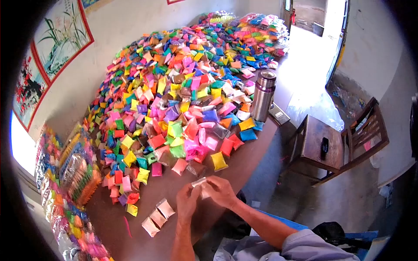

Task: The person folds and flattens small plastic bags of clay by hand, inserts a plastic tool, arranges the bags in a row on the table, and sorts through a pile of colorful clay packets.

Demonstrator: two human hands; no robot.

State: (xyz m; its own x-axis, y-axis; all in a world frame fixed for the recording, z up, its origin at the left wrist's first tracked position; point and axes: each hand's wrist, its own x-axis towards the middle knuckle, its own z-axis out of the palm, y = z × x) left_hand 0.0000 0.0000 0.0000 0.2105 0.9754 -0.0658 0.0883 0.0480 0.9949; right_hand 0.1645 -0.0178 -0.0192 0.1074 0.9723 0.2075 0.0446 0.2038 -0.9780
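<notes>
My left hand and my right hand are close together over the brown table, fingers closed on a small pale packet. Its whitish top edge shows between the fingertips; the rest is mostly hidden. To the left of my left hand, three pale pinkish packets lie side by side in a slanting row. Just beyond my hands begins a large heap of small, colourful pillow-shaped packets. A yellow packet and a pale pink packet lie at its near edge.
A steel flask stands at the table's right edge, beside a small flat box. Bulk bags of packets line the left side. On the right is a wooden chair holding a dark object. A thin pink strip lies at front left.
</notes>
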